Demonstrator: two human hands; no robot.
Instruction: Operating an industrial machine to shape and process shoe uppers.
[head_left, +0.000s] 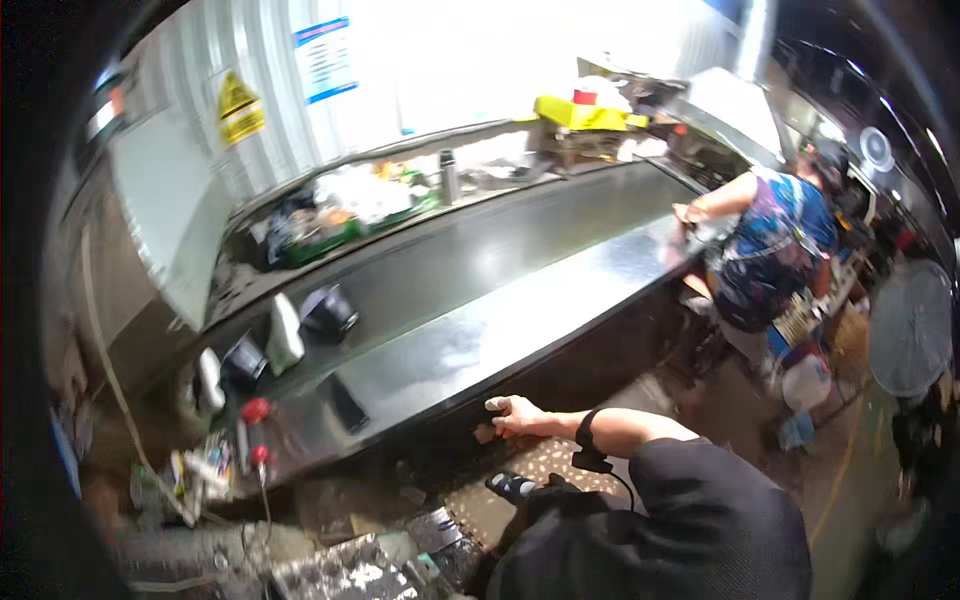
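My right hand [517, 416] hangs beside the near edge of the long metal-topped conveyor belt [500, 325], apart from its surface. Its fingers are loosely bent and spread apart, and I make out nothing held in them. One fingertip is pale, as if covered. A black band [588, 440] with a small box and a cable circles the right wrist. On the belt's left part lies a flat dark piece [349, 402]. Beyond it stand black cup-shaped parts [328, 312] and white pieces [284, 333]. My left hand is out of the picture.
A co-worker [770, 235] leans over the belt's far right end. Along the back edge lie a green tray [318, 243] of bagged items and a dark bottle [448, 177]. Red knobs [256, 411] sit at the left end. A machine [350, 575] stands at lower left.
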